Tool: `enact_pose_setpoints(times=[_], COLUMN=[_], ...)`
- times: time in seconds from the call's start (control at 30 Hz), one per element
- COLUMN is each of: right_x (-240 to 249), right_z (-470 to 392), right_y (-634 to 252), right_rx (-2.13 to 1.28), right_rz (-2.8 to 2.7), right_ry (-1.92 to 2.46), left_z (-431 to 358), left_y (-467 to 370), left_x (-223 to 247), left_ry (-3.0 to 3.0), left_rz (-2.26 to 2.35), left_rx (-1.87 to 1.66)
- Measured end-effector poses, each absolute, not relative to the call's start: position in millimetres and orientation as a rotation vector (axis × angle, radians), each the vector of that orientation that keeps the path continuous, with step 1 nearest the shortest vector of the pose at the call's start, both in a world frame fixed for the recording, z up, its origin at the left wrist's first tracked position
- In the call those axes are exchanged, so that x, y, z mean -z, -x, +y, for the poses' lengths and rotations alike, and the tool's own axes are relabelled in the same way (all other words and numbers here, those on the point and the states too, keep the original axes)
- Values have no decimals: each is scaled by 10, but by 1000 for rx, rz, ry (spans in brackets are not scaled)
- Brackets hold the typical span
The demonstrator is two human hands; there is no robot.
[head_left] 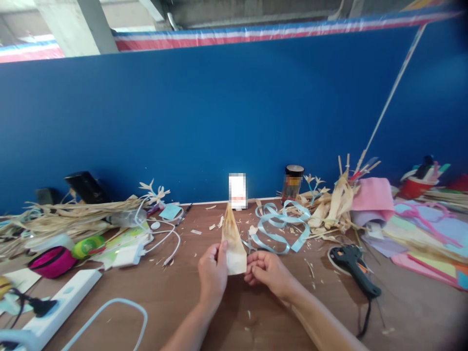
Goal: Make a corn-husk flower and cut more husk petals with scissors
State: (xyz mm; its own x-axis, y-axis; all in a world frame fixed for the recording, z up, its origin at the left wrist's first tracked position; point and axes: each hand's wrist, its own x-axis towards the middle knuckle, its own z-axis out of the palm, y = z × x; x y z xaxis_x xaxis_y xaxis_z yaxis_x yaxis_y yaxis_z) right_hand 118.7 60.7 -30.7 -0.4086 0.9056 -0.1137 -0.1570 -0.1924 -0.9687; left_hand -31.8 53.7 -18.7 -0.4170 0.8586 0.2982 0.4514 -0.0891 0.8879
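Note:
A pale, dried corn husk stands upright over the table, cut straight at the bottom and narrowing to a browned tip. My left hand grips its left edge, the thumb lying flat on the front face. At the lower right corner my right hand is closed, its curled fingertips pressed against the husk's edge. A loose light-blue ribbon lies in loops just beyond my right hand. Behind the husk's tip stands a white object, blurred out.
To the right lie a hot glue gun, a bundle of husks and coloured paper. On the left are a power strip, white cables, a pink round case and more husks. A blue partition rises behind.

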Motion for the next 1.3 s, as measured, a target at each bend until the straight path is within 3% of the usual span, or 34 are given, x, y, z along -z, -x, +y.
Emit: enact_pose_setpoints(times=[0.27,0.5,0.93,1.3], right_x=[260,346,353,230], right_z=[564,638,695,555], right_y=[-1144,-1176,-1191,-1199], right_rx=[-1713,-1612,-1495,-931], right_rz=[-1218,-1100,-1104,-1488], right_ry=[974,1047,1136,1204], left_z=[522,517,524,380], left_y=[266,216,211,21], left_x=[167,221,264,280], left_ry=[-1375,-1210,-1135,-1412], left_rz=[1682,1379,1463,1446], left_rx=[-1518,-1314,-1266,-1207])
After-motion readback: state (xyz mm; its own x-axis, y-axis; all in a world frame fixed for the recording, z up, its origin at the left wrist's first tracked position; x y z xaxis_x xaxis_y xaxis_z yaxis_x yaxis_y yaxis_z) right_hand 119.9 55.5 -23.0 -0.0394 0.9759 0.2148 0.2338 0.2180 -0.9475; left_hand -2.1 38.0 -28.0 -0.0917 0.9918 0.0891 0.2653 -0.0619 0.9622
